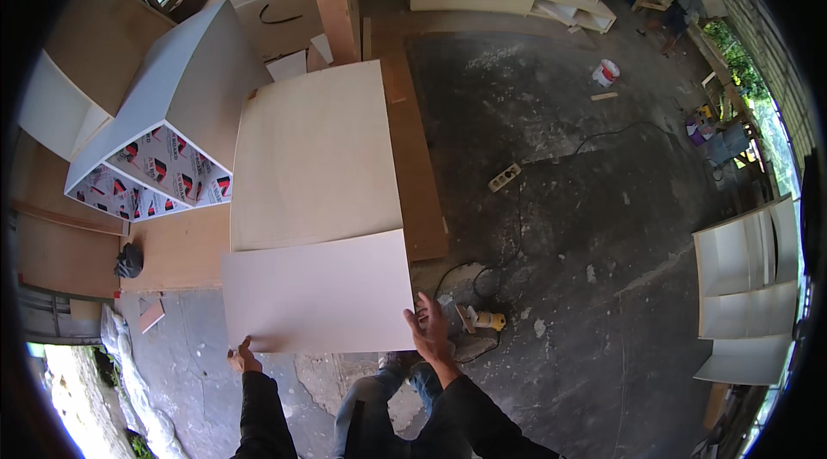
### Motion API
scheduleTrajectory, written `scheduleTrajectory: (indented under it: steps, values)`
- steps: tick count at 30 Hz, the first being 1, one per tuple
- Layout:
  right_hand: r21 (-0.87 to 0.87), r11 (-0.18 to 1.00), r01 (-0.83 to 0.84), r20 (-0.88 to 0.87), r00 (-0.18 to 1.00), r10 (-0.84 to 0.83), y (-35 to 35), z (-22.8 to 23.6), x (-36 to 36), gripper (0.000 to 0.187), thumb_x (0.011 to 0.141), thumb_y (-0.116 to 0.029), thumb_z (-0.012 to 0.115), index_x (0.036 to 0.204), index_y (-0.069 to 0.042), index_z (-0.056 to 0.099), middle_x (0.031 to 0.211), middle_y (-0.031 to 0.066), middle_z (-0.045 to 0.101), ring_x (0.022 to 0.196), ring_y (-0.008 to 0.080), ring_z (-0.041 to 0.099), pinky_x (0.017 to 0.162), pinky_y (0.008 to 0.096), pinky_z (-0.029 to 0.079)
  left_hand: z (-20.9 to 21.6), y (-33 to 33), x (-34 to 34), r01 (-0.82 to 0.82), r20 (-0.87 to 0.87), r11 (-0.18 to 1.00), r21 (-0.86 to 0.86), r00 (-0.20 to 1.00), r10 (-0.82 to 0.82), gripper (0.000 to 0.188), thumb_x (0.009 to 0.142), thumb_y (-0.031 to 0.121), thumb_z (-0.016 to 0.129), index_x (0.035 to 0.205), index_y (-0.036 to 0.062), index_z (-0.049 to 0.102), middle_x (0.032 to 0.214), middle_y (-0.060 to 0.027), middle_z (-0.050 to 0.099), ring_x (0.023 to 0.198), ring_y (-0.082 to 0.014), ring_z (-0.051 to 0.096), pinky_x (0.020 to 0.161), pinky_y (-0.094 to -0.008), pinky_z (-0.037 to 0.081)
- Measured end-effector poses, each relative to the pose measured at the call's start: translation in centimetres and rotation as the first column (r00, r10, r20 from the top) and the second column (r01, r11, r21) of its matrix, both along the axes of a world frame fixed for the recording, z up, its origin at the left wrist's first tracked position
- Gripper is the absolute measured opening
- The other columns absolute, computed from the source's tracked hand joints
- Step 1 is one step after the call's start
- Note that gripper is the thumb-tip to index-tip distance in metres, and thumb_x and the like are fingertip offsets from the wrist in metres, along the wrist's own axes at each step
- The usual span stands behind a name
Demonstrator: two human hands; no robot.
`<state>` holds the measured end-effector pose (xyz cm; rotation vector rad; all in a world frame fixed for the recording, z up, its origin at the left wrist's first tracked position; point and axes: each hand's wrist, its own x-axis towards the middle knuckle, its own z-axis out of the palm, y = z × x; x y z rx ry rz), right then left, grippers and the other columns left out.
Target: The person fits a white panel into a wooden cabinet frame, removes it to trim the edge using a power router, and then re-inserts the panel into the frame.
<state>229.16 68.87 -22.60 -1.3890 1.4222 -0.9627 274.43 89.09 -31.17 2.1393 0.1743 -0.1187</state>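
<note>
A smooth white sheet (319, 295) lies across the near end of a large pale plywood panel (314, 153), covering that part of it. My left hand (245, 357) is closed on the sheet's near left corner. At the right edge, close to the near right corner, my right hand (431, 331) grips the sheet with bent fingers, its thumb side against the edge. The undersides of both grips are hidden. Just right of my right hand, a yellow power tool (489, 320) rests on the floor with its cord looped behind it.
A white cabinet carcass (172, 106) stands left of the panel, beside a wooden post (334, 2). On the dark floor lies a power strip (504, 177); a bucket (606, 73) stands farther off. Shelving units (748, 287) stand at the right. Another person (680, 15) is far right.
</note>
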Motion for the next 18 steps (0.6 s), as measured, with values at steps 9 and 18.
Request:
scheduleTrajectory:
  steps: [9,18]
  values:
    - [0.306,0.912,0.273,-0.124,0.961,-0.246,-0.2,-5.3,-0.5,0.026,0.095,-0.024,0.071,0.112,-0.005,0.069,0.097,0.0141,0.074,0.091,0.0256,0.071,0.08,0.0386,0.054,1.1,-5.6,-1.4,0.062,-0.202,0.847,-0.528,0.96,-0.196,0.01,0.082,0.01,0.07,0.088,0.0025,0.067,0.082,-0.0098,0.068,0.069,-0.0206,0.065,0.057,-0.0319,0.049]
    - [0.309,0.848,0.431,0.122,0.866,-0.485,6.9,3.9,-13.4,0.017,0.094,-0.014,0.072,0.107,-0.003,0.069,0.091,0.0062,0.072,0.086,0.0162,0.068,0.077,0.0332,0.053,7.1,-16.1,-10.6,0.634,0.023,0.744,-0.211,0.764,-0.645,0.011,0.082,0.01,0.073,0.088,0.0032,0.066,0.081,-0.0102,0.068,0.069,-0.0201,0.065,0.055,-0.0305,0.049]
